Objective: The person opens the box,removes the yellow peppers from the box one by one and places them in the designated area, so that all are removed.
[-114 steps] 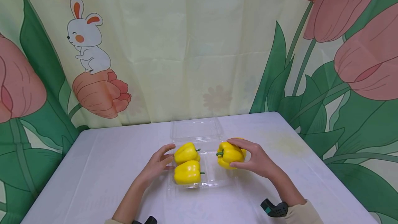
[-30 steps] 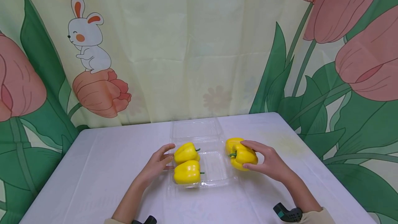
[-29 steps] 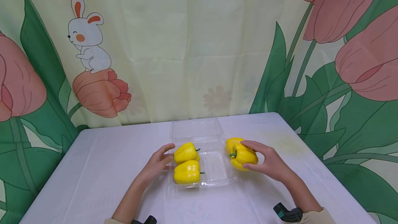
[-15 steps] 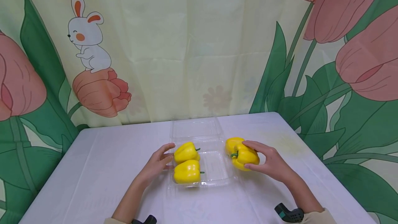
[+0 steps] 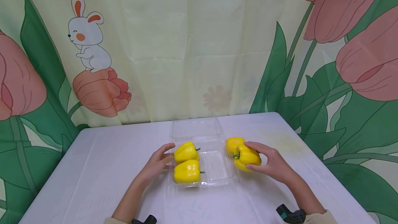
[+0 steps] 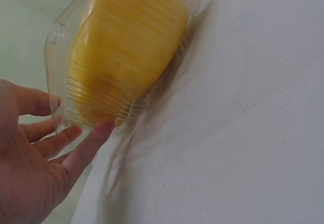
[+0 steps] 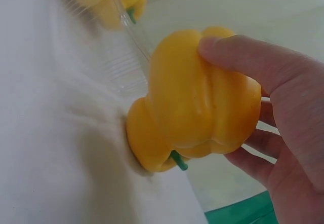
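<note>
Right hand (image 5: 273, 161) grips front pepper (image 5: 248, 158); a slackened hold could roll it against rear pepper (image 5: 233, 144), ten o'clock. Left hand (image 5: 155, 163), relaxed, touches container (image 5: 215, 165).

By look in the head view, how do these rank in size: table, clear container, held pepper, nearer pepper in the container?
Largest to smallest:
1. Table
2. Clear container
3. Held pepper and nearer pepper in the container: too alike in size to rank.

There are four yellow peppers (image 5: 187, 171), two hands (image 5: 157, 160), one clear box (image 5: 216, 165) with one lid (image 5: 196, 129), one white worktop (image 5: 105, 168), two black wrist gadgets (image 5: 290, 214) and one white bunny picture (image 5: 90, 46).
</note>
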`<state>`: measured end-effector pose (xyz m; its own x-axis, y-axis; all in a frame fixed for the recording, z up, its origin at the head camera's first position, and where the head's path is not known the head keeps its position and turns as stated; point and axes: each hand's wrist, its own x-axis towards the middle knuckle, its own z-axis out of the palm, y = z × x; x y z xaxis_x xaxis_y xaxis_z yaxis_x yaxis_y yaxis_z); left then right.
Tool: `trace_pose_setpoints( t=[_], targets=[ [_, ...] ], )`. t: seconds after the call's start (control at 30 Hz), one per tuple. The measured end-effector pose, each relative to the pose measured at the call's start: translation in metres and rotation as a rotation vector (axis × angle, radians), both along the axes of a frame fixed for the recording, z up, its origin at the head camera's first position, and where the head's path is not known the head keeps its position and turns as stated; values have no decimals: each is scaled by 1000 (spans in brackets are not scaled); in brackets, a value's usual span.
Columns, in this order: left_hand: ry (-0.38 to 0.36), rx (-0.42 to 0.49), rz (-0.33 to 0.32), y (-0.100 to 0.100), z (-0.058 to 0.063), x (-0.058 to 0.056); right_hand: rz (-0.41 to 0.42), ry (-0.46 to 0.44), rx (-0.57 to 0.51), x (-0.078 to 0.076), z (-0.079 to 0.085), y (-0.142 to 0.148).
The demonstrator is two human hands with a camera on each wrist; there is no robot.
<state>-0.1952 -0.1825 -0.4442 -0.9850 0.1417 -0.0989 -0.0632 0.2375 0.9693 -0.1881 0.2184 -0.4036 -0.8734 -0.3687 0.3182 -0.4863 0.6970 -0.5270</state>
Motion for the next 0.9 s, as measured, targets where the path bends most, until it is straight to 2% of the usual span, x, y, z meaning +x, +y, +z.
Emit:
trace_pose_setpoints(
  t=[0.9],
  targets=[
    [2,9,1,0,2,2,9,-62,-10,3,-9,3]
  ],
)
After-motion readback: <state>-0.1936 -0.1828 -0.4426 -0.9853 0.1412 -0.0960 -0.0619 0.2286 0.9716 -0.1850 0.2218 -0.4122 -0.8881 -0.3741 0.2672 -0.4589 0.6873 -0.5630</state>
